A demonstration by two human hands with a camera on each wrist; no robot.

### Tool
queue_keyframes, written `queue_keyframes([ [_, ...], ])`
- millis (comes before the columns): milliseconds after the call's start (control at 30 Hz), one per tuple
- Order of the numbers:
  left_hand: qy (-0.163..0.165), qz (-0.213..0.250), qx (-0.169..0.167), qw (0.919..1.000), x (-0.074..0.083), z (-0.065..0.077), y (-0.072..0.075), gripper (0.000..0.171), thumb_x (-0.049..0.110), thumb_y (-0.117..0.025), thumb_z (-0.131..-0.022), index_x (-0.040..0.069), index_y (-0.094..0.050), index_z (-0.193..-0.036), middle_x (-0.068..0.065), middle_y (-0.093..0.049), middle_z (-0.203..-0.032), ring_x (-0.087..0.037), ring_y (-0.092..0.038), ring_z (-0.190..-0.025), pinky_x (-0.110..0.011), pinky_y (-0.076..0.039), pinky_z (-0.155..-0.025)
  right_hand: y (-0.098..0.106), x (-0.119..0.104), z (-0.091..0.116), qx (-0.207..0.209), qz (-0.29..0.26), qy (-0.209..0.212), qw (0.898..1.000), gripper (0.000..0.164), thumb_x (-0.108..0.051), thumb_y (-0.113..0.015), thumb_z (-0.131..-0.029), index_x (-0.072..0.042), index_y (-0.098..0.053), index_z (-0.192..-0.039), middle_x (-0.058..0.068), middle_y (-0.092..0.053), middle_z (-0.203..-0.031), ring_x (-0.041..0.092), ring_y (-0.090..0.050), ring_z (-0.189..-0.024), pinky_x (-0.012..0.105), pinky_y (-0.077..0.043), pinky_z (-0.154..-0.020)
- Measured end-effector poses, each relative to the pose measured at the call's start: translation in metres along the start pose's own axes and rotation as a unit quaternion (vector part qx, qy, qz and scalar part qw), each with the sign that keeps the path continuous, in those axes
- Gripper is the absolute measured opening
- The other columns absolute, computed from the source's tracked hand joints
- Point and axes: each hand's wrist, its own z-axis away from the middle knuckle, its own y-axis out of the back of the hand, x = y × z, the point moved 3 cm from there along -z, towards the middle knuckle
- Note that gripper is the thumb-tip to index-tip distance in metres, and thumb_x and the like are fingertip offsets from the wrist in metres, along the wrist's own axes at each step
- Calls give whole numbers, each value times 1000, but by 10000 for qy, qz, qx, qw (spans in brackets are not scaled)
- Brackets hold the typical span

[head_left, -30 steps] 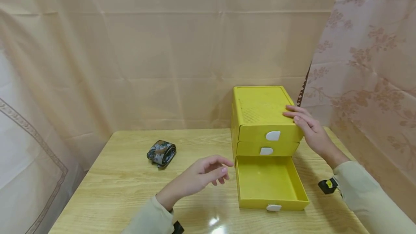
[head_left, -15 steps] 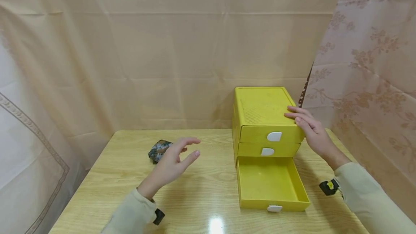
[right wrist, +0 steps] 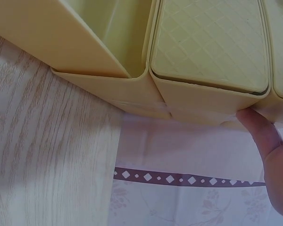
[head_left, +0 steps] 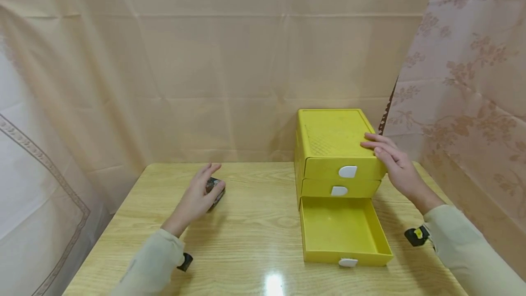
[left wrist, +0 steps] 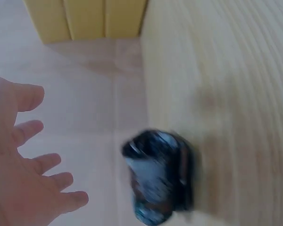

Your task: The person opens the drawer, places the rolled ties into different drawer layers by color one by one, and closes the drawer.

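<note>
A camouflage-patterned roll of cloth (head_left: pixel 211 183), coiled and dark, lies on the left part of the table, partly hidden behind my left hand (head_left: pixel 197 199) in the head view. In the left wrist view the fingers of that hand are spread, with a gap between them and the roll (left wrist: pixel 153 179). My right hand (head_left: pixel 396 168) rests on the top right edge of a yellow drawer unit (head_left: pixel 334 129). Its thumb (right wrist: pixel 260 131) lies against the side of the unit in the right wrist view. The bottom drawer (head_left: pixel 337 229) is pulled out and holds nothing; the two above it are closed.
The wooden table (head_left: pixel 246 241) carries the unit at its right side. A beige curtain (head_left: pixel 218 67) hangs behind the table, and a floral cloth (head_left: pixel 472 81) hangs on the right. White tabs (head_left: pixel 347 171) mark the drawer fronts.
My left hand has moved left and away from beside the pulled-out drawer to the roll of cloth. My right hand has stayed on the drawer unit.
</note>
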Motion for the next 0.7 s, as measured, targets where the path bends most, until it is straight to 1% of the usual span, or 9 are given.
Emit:
queue_keyframes([
  [67,141,-80,-32,9999,-11,-1,0,60,33,-55,-106,6,-35,-157,-28,-16,-163,-52,-19,-146,-68,-41,-100,0,0,0,9,8,-2,10000,34,-7,-39,-110,3,-62,-133,14,-44,-153,10,-32,-143,13,-26,-109],
  [167,323,-228,-78,9992,-23,-4,1,63,33,-53,-108,2,-31,-157,-33,-11,-162,-55,-15,-146,-72,-31,-105,0,0,0,7,10,-13,10000,34,-7,-39,-110,3,-62,-133,13,-44,-153,10,-32,-143,13,-26,-109],
  [267,558,-348,-201,9976,-33,-7,2,64,34,-48,-109,0,-26,-158,-36,-8,-161,-57,-13,-146,-73,-24,-108,0,1,0,0,15,-16,10000,34,-7,-39,-110,3,-62,-133,13,-44,-153,9,-32,-143,13,-26,-109],
  [333,738,-368,-322,9961,-38,-9,1,65,34,-45,-110,-1,-22,-159,-38,-5,-160,-58,-14,-145,-73,-23,-108,0,1,1,-5,11,-20,10000,34,-7,-39,-110,3,-62,-133,14,-43,-153,10,-32,-143,13,-26,-110],
  [500,1204,-287,-632,9903,-52,-14,-2,66,37,-37,-111,-1,-14,-161,-37,-1,-161,-57,-10,-146,-73,-19,-111,1,3,1,0,32,-51,10000,34,-8,-39,-110,3,-62,-133,13,-43,-154,10,-31,-144,13,-25,-110],
  [567,1339,-272,-696,9882,-58,-16,-3,67,40,-33,-112,-1,-13,-161,-36,-1,-161,-56,-9,-147,-72,-17,-111,1,3,0,4,30,-64,10000,34,-8,-39,-110,2,-62,-133,13,-43,-154,10,-31,-144,13,-25,-110],
  [700,1558,-202,-779,9845,-66,-21,-4,72,49,-30,-110,0,-12,-161,-35,-2,-162,-56,-10,-147,-71,-16,-113,1,2,0,-9,-14,-76,10000,34,-9,-39,-110,3,-62,-133,13,-43,-154,10,-31,-144,13,-25,-110],
])
